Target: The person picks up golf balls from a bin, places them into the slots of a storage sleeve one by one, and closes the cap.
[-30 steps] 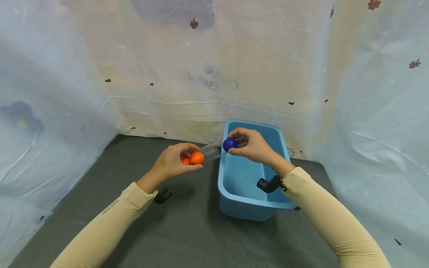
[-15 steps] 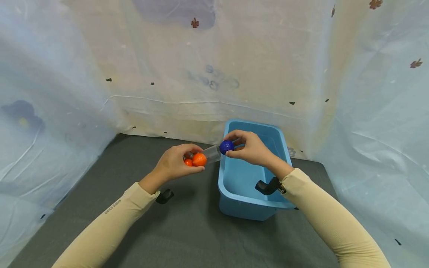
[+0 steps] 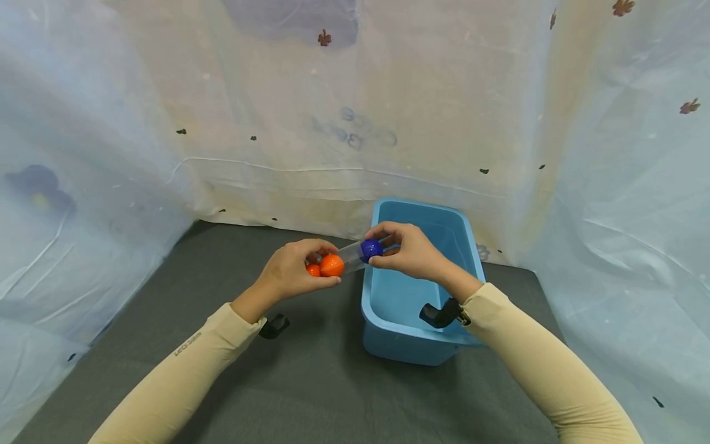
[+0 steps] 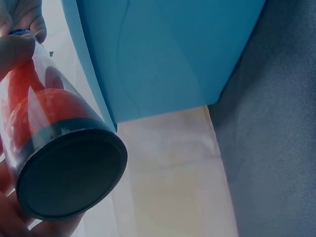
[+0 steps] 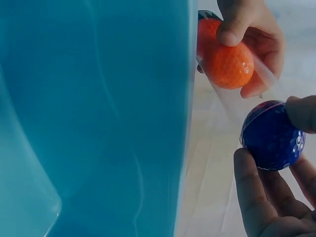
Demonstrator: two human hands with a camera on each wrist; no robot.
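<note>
The left hand (image 3: pixel 291 271) grips a clear plastic tube (image 3: pixel 346 256) lying nearly level, fingers and thumb curled round its closed, dark-capped end (image 4: pixel 69 180). Two orange balls (image 3: pixel 331 266) sit inside, one behind the other — the front one dimpled like a golf ball (image 5: pixel 226 60).

The right hand (image 3: pixel 410 251) pinches a blue ball (image 3: pixel 370 248) between thumb and fingertips (image 5: pixel 249 182), holding it right at the tube's open mouth; whether it has passed the rim cannot be told.

Both hands hover above the dark grey table (image 3: pixel 310 382), the right one over the far left corner of a blue plastic bin (image 3: pixel 413 345) — the tube's mouth reaches just to the bin's left rim. Pale printed sheeting (image 3: pixel 355 111) hangs behind and to both sides.
</note>
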